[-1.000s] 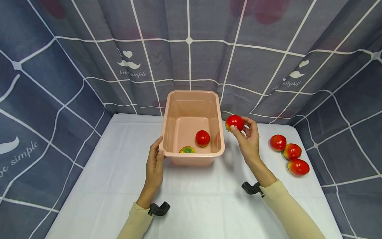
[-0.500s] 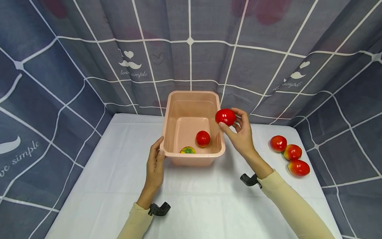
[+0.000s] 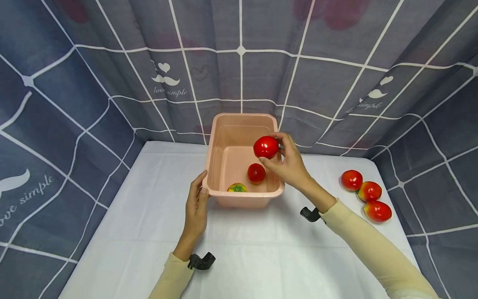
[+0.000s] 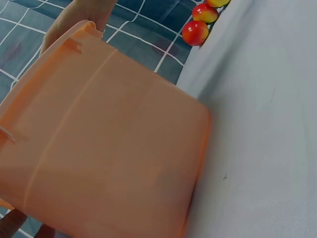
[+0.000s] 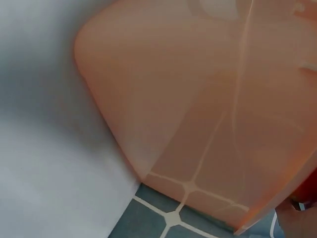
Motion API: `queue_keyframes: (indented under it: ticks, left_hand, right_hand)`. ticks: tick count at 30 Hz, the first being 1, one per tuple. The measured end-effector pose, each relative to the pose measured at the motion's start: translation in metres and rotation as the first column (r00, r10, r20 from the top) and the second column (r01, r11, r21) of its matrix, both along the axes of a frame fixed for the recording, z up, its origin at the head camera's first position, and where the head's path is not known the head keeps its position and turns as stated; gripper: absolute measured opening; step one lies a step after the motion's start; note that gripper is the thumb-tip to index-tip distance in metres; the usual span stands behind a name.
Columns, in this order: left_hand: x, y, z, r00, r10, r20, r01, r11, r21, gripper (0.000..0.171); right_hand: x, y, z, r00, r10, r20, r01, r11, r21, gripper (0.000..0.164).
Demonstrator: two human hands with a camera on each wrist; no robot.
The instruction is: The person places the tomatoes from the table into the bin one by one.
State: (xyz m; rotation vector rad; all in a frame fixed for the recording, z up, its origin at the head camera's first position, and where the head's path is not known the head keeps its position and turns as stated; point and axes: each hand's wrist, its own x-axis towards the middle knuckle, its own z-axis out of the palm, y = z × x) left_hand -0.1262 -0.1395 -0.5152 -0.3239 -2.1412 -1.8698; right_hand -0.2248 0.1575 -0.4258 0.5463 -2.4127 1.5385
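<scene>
A pink plastic bin (image 3: 231,199) stands on the white table with a red tomato (image 3: 256,173) and a second one, its green-topped end (image 3: 237,187) showing, inside. My left hand (image 3: 196,207) holds the bin's near left corner, thumb at the front and fingers along the side; dark fingertips (image 4: 15,223) show beside the bin in the left wrist view. Over the bin's right rim, my right hand (image 3: 289,164) holds another red tomato (image 3: 266,147) between thumb and fingers, above the inside of the bin. In the right wrist view the bin wall (image 5: 163,89) hides most of this hand.
Three red tomatoes, the middle one (image 3: 369,191) showing some yellow, lie in a row near the right edge of the white table (image 3: 246,257). A grey-blue curtain (image 3: 209,74) with white grid lines encloses the back and both sides.
My right hand has moved left with its tomato, from beside the bin to over its inside. The left hand stays at the bin's corner. The view has shifted slightly.
</scene>
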Motion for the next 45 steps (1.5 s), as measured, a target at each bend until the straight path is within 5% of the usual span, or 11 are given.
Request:
queue_keyframes:
  ticks: [9, 18, 31, 45]
  left_hand:
    - [0.001, 0.001, 0.001, 1.000, 0.003, 0.007, -0.003, 1.000, -0.001, 0.049]
    - [0.001, 0.002, -0.001, 1.000, 0.002, -0.002, -0.002, 1.000, -0.007, 0.050]
    - [-0.001, 0.005, -0.001, 1.000, 0.011, -0.021, -0.011, 1.000, 0.010, 0.049]
    - [0.000, 0.002, -0.001, 0.999, 0.027, 0.017, -0.027, 1.000, -0.008, 0.049]
  right_hand:
    - [-0.014, -0.010, 0.001, 0.997, 0.067, 0.028, -0.070, 0.988, 0.138, 0.067]
    - [-0.023, -0.018, 0.004, 0.993, 0.116, -0.034, -0.102, 0.954, 0.281, 0.062]
    - [-0.023, -0.013, 0.009, 0.997, 0.075, 0.016, -0.076, 0.961, 0.264, 0.066]
    - [-0.003, 0.036, -0.008, 0.995, -0.075, -0.060, 0.077, 0.996, 0.037, 0.051]
